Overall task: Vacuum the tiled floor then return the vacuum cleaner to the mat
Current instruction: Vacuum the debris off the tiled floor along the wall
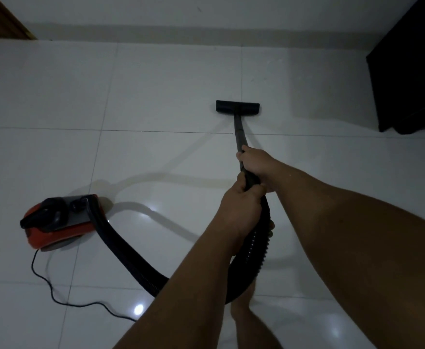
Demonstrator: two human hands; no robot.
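A red and black vacuum cleaner body (60, 219) sits on the white tiled floor (156, 91) at the lower left. Its ribbed black hose (120, 250) curves from the body under my arms to the black wand (238, 132). The flat black floor head (237, 107) rests on a tile ahead of me. My right hand (255, 163) grips the wand higher up. Just below it, my left hand (240, 207) grips the handle where the hose joins. No mat is in view.
A thin black power cord (55, 290) trails from the vacuum body across the floor toward me. A dark cabinet (410, 71) stands at the right by the wall. A brown wooden door edge (2, 18) shows at the top left. My bare feet (244, 311) are below the hose.
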